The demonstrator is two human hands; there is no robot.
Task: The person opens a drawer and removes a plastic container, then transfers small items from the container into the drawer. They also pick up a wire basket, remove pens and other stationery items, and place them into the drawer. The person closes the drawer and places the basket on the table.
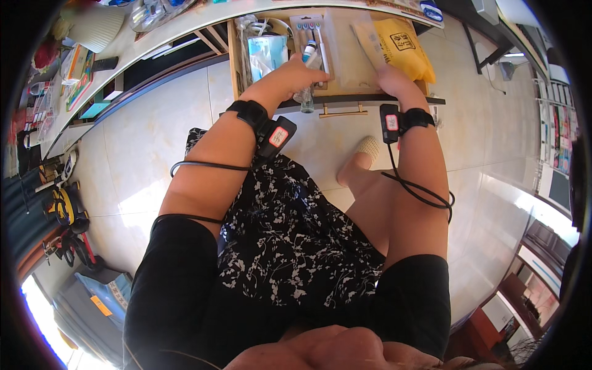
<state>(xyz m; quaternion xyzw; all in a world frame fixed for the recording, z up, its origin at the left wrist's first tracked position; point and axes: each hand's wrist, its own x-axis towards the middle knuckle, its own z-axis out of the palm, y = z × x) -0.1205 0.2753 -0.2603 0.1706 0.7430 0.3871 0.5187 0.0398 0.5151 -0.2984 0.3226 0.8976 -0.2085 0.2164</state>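
Note:
An open drawer (235, 69) stands out before me. My left hand (298, 76) is over its left half, closed around a small clear bottle (307, 105) and what looks like a blue-and-white cap (310, 48); whether these are one item or two I cannot tell. Behind that hand lies a pack of toothbrushes (319, 34), beside a light-blue packet (267, 53). At the drawer's right end my right hand (395, 81) grips the lower corner of a yellow printed bag (407, 48). Its fingertips are partly hidden by the bag.
The drawer's front carries a brass handle (343, 111). Above runs a pale tabletop (171, 34) with a ribbed white vase (99, 25). A slippered foot (367, 150) rests on the tiled floor below. Black cables (416, 189) hang from wrist-worn devices on both arms.

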